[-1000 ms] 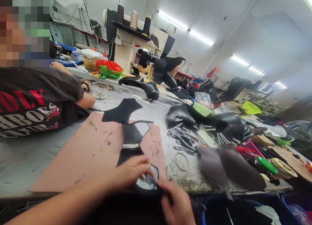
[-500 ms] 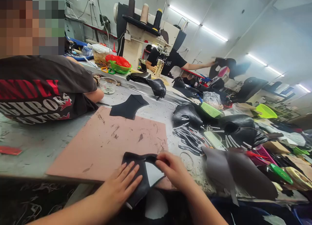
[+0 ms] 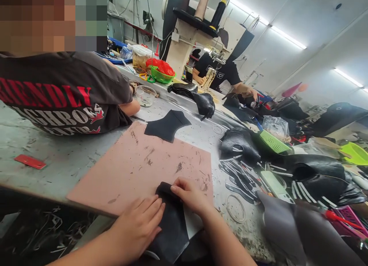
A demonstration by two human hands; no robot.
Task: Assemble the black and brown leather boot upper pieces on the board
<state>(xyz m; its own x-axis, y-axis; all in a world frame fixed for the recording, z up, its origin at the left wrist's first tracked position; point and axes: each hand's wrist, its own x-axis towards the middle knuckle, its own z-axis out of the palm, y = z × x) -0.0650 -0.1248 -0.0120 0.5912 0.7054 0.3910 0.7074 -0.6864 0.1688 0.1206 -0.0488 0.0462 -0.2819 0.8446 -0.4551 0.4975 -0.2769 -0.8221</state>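
Note:
A black leather piece [image 3: 171,227] lies over the near edge of a pink board [image 3: 123,174], and its lower part hangs towards me. My left hand [image 3: 139,222] rests flat along its left side, fingers stretched out and close together. At the top edge, the thumb and fingers of my right hand [image 3: 189,195] pinch a folded-over strip of the leather. Part of a pale backing [image 3: 193,224] shows beneath my right wrist. Further back on the board, a dark cut piece [image 3: 167,126] lies flat across its far edge.
A person in a printed shirt [image 3: 66,93] sits at the left. Another person [image 3: 215,72] works behind the sewing machine [image 3: 184,47]. Black leather parts [image 3: 240,145], white strips, a green basket [image 3: 274,142] and a brown sheet [image 3: 281,223] crowd the right. A red tool [image 3: 30,161] lies left.
My right hand has moved left along the top edge with the fold. Less of the pale backing shows now. My view has shifted left, and the person behind the machine has lowered an arm.

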